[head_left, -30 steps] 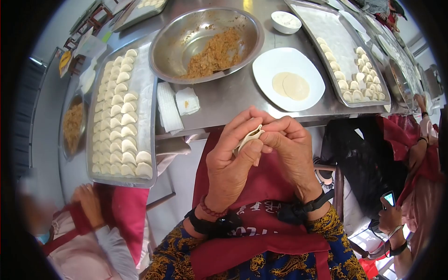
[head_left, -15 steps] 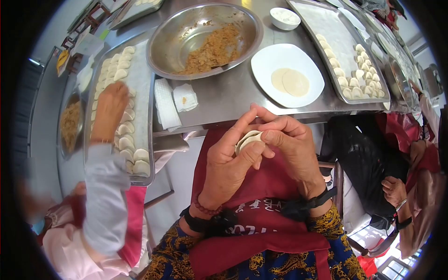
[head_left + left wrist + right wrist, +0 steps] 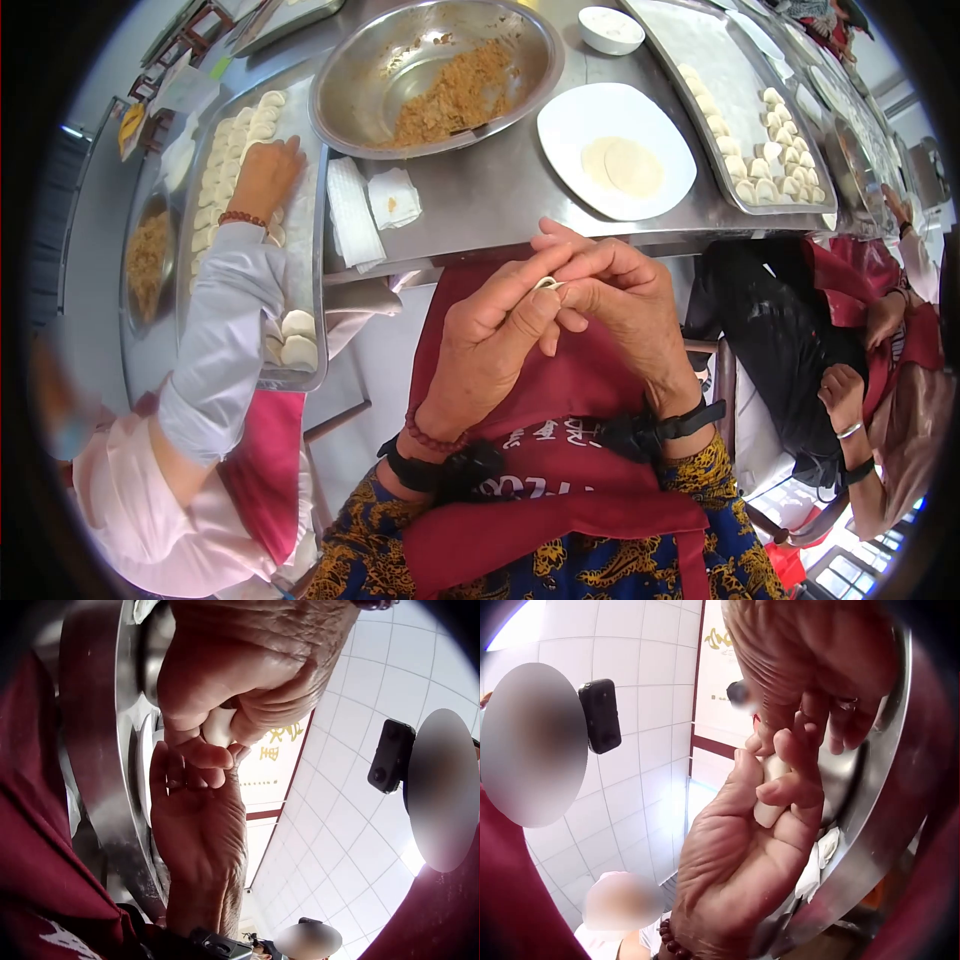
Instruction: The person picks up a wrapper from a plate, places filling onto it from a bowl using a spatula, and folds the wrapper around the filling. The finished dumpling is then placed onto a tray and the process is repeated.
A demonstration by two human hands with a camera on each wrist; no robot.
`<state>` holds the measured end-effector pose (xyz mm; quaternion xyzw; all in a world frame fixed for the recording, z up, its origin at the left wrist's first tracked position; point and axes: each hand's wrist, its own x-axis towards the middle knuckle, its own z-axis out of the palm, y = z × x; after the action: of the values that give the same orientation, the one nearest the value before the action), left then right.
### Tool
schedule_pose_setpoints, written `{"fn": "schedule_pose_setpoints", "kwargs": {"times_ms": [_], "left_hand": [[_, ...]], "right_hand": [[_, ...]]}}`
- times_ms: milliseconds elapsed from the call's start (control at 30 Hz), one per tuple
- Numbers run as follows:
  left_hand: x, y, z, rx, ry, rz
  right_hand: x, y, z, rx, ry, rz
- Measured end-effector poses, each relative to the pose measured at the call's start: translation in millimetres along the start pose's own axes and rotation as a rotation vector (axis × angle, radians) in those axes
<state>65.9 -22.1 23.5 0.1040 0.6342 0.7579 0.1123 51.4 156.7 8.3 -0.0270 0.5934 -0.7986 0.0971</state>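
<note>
My left hand point(image 3: 495, 330) and right hand point(image 3: 625, 305) meet above my lap, in front of the table edge. Between them is a folded dumpling point(image 3: 546, 284), mostly hidden by fingers in the head view. The left wrist view shows its pale dough point(image 3: 218, 726) inside the left hand's curled fingers. In the right wrist view the left hand point(image 3: 739, 855) cradles the dumpling point(image 3: 768, 804), and the right hand's point(image 3: 817, 667) fingertips pinch its end. A white plate point(image 3: 560, 150) with a couple of round wrappers point(image 3: 632, 168) stands just beyond my hands.
A steel bowl of filling point(image 3: 455, 95) stands behind, with paper towels point(image 3: 352, 215) beside it. Trays of dumplings lie left point(image 3: 318, 260) and right point(image 3: 690, 60). Another person's hand point(image 3: 268, 175) reaches over the left tray. A small white bowl point(image 3: 611, 32) sits at the back.
My hands have closed in on the dumpling; its open folded edge showed before and is now mostly covered. Another person's arm has come in over the left tray.
</note>
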Motion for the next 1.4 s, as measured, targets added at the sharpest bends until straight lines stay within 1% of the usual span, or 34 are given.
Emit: {"fn": "schedule_pose_setpoints", "kwargs": {"times_ms": [33,67,100,133,167,200,233,267,333,467,500,533,567,600,633,667,700,733,767,800,833,900,967,1033,1100,1267,1333,1400], "left_hand": [[1.3,0.2,-3.1,0.022,-0.057,-0.020],[2.0,0.5,-5.7,0.045,-0.113,-0.041],[1.9,1.3,-7.7,0.044,-0.113,-0.043],[1.7,2.6,-9.4,0.034,-0.145,-0.088],[1.7,3.9,-9.9,0.023,-0.176,-0.132],[2.0,4.7,-8.2,0.023,-0.176,-0.134],[2.2,5.2,-5.3,-0.038,-0.156,-0.117],[2.1,5.2,-3.6,-0.100,-0.136,-0.100],[1.0,1.8,-4.9,-0.125,-0.149,-0.123],[3.0,-1.2,-3.7,-0.216,-0.178,-0.148],[4.0,-2.6,-7.1,-0.216,-0.177,-0.149],[5.0,-4.6,-12.9,-0.213,-0.225,-0.175],[5.4,-5.5,-16.0,-0.211,-0.272,-0.201],[4.8,-5.2,-13.6,-0.211,-0.271,-0.198],[3.5,-4.5,-9.1,-0.379,-0.183,-0.229],[2.6,-3.8,-7.0,-0.547,-0.093,-0.258],[2.6,-6.1,-10.7,-0.642,-0.126,-0.272],[2.2,-4.9,-10.4,-0.641,-0.125,-0.271],[1.9,-0.4,-8.6,-0.661,-0.077,-0.302],[1.1,2.0,-8.1,-0.682,-0.026,-0.333],[0.8,2.4,-10.0,-0.683,-0.021,-0.333],[0.5,3.1,-14.8,-0.664,-0.069,-0.345],[0.5,5.7,-15.3,-0.647,-0.078,-0.364],[1.4,7.5,-16.1,-0.631,-0.089,-0.383],[2.2,7.8,-17.8,-0.587,-0.129,-0.410],[3.6,8.7,-18.1,-0.538,-0.165,-0.395],[5.7,9.3,-18.2,-0.520,-0.180,-0.390],[7.1,9.2,-18.7,-0.506,-0.188,-0.404]], "right_hand": [[0.7,3.7,-1.9,-0.113,-0.025,-0.099],[0.5,5.8,-1.6,-0.112,-0.024,-0.097],[0.3,7.6,-0.4,-0.148,-0.013,-0.152],[0.2,8.9,1.1,-0.183,-0.001,-0.207],[-1.5,4.1,5.0,-0.183,-0.001,-0.206],[-4.7,-5.7,10.7,-0.060,0.016,-0.080],[-7.0,-11.7,13.8,0.063,0.033,0.046],[-7.4,-13.5,11.2,0.064,0.035,0.048],[-7.0,-16.6,2.7,0.049,-0.038,0.281],[-6.9,-14.7,0.3,0.067,-0.092,0.281],[-6.9,-10.3,-0.6,0.089,-0.106,0.197],[-7.1,-6.7,-1.3,0.110,-0.121,0.113],[-8.2,-4.3,-1.5,0.110,-0.121,0.112],[-9.6,-2.2,-1.2,0.100,-0.079,0.090],[-10.1,-1.0,-0.9,0.091,-0.039,0.069],[-9.8,-0.1,1.2,0.090,-0.043,0.068],[-9.2,1.2,4.5,0.050,0.007,0.024],[-8.7,1.8,6.3,0.010,0.059,-0.020],[-8.8,2.3,6.3,0.010,0.056,-0.018],[-8.8,2.5,6.1,-0.077,0.037,-0.044],[-8.3,2.8,5.9,-0.163,0.016,-0.070],[-8.2,3.9,5.9,-0.191,0.000,-0.074],[-8.2,6.2,2.4,-0.222,-0.013,-0.079],[-7.3,10.7,-3.5,-0.247,-0.083,-0.099],[-7.8,9.0,-2.3,-0.251,-0.078,-0.080],[-9.6,-1.6,8.0,-0.322,-0.041,-0.023],[-10.1,5.2,4.9,-0.324,-0.052,-0.092],[-10.6,8.3,4.1,-0.299,-0.056,-0.108]]}}
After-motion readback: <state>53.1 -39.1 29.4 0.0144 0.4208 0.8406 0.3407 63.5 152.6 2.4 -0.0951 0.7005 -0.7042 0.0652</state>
